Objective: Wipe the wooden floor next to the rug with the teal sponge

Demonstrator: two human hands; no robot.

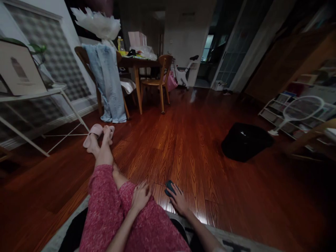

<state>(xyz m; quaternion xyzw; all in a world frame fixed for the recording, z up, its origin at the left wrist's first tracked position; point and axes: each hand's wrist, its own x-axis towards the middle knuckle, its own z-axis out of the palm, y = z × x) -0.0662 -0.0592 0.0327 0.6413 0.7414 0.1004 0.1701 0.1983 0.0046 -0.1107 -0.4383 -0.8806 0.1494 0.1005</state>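
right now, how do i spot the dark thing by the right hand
Find the glossy red-brown floor, then the pink trousers at the bottom. Just right of them, the right hand partly covers a small dark object. Unlike the large black container farther right, it has fingers over it.

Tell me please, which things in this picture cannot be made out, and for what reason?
All in the head view:
Dark object: its exact kind and underside; the right hand covers part of it.
Left hand: its palm, hidden behind the back of the hand.
Box with a bottle picture: its small print, too tiny and blurred.
White table: its far left part, cut off by the left edge.
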